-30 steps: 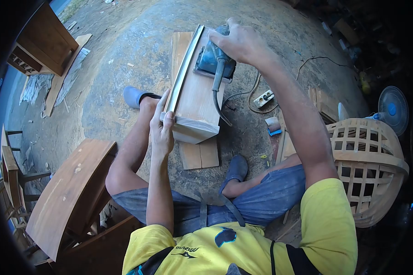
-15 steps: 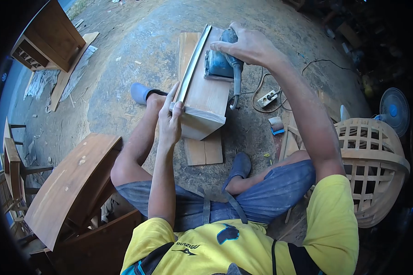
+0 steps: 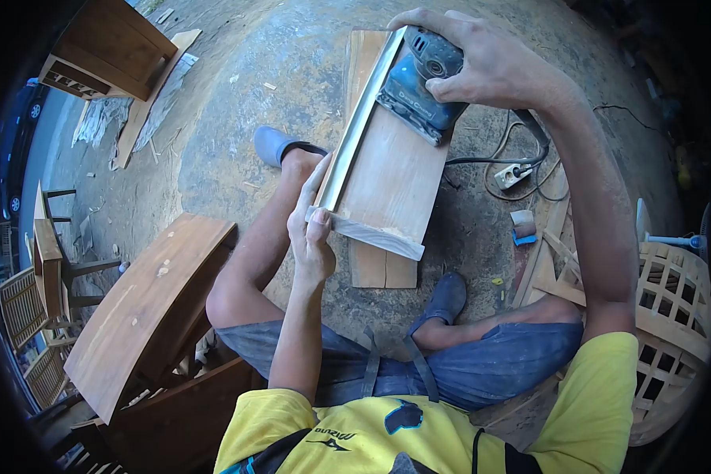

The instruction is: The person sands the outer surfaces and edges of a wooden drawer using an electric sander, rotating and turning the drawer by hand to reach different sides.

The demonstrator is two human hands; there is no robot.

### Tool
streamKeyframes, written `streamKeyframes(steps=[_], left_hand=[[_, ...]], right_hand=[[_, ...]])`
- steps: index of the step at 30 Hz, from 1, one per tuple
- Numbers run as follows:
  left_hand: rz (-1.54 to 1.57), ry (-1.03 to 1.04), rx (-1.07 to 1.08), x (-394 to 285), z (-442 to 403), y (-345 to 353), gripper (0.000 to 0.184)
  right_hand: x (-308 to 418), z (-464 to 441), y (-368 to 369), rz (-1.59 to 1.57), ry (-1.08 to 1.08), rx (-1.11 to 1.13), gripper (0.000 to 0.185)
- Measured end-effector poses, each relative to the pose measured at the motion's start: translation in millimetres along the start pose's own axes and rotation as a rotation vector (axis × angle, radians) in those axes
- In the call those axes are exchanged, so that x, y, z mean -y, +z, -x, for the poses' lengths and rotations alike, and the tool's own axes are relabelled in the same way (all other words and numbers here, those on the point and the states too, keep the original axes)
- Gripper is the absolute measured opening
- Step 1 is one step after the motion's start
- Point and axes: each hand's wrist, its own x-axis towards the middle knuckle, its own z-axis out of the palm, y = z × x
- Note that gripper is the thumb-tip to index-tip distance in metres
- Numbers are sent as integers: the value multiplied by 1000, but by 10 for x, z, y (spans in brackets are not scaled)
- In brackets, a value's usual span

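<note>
A pale wooden piece [image 3: 395,174], with a metal rail [image 3: 361,118] along its left edge, lies between the bent legs over a floor board [image 3: 383,268]. My left hand [image 3: 312,237] grips its near left corner, thumb on the end and fingers along the side. At the far end, my right hand [image 3: 482,63] is wrapped round a blue power sander [image 3: 419,91]. The sander sits at an angle on the wood, its front corner beside the rail. Its cable [image 3: 536,134] curves down on the right.
A power strip [image 3: 512,175] and coiled cord lie on the right. Beyond them are a woven wooden frame [image 3: 671,316] and wood strips. At left are a curved wooden panel [image 3: 150,300] and chairs; a cabinet [image 3: 110,47] stands at the upper left.
The sander has turned and moved left across the wood, close to the rail, with my right hand on it. The whole scene has shifted right in view. My left hand keeps its hold on the corner.
</note>
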Motion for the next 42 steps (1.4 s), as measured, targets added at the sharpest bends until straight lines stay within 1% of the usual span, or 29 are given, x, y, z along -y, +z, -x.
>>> streamKeyframes(steps=[1,2,3,5,6,8,9,11,12,14,15,17,19,21,22,23,25,26,28,29,31,33,35,36,37,39,40,42], left_hand=[[5,-25,3,4,6,1,99],[8,-30,-6,12,11,13,100],[4,-35,-10,9,10,23,100],[-27,-27,-18,-22,11,34,100],[-29,-24,-20,-22,7,33,100],[-14,9,-10,-12,11,30,100],[-9,10,-8,-49,18,30,100],[73,-20,6,-39,31,13,99],[123,-55,13,6,33,0,99],[64,-2,-1,59,27,1,96],[17,42,-8,47,9,14,94],[49,45,14,87,12,4,91],[0,72,19,76,-4,1,91],[-43,103,21,37,-3,-1,94],[-37,121,19,25,5,-1,94],[-39,85,26,8,15,-5,93],[-21,68,32,16,20,-14,90],[-9,100,21,23,13,-3,89],[10,149,15,19,1,19,88],[24,128,13,18,12,19,87],[46,119,9,44,14,6,87],[26,97,14,85,21,-5,88],[22,93,16,11,14,-1,89],[13,47,30,-15,26,-6,88],[5,60,34,-10,21,-2,88],[-13,72,50,-3,21,2,87],[-10,72,46,-11,11,8,87],[-12,83,45,-8,-13,2,86]], right_hand=[[98,13,0,9,-156,-51,80],[250,81,1,-24,-57,23,79],[339,145,38,-30,-60,27,79],[484,257,82,118,-283,-106,74],[595,302,63,118,-286,-109,74],[823,382,8,10,-258,58,71],[907,413,-11,15,-254,59,71],[1039,478,-55,18,-231,156,71],[1067,507,-70,9,-211,175,74],[1069,583,-83,19,-196,164,75],[1057,614,-89,20,-189,147,76],[989,658,-137,42,-145,180,78],[753,636,-108,65,-113,206,80],[289,500,15,59,-174,-67,86],[173,403,-70,68,-10,18,88],[56,295,-163,74,154,99,91],[-334,65,-220,71,205,50,92],[-474,-59,-207,83,204,35,92],[-594,-237,-233,69,382,51,89],[-589,-252,-240,82,384,37,89],[-318,-231,-234,101,344,88,90],[40,-100,-179,117,247,111,89],[432,89,-224,56,212,189,88],[434,122,-134,96,133,131,88],[372,100,-141,89,133,129,88],[214,17,-222,79,222,149,88],[111,-72,-268,106,297,119,87],[-464,-324,-197,53,355,67,91]])
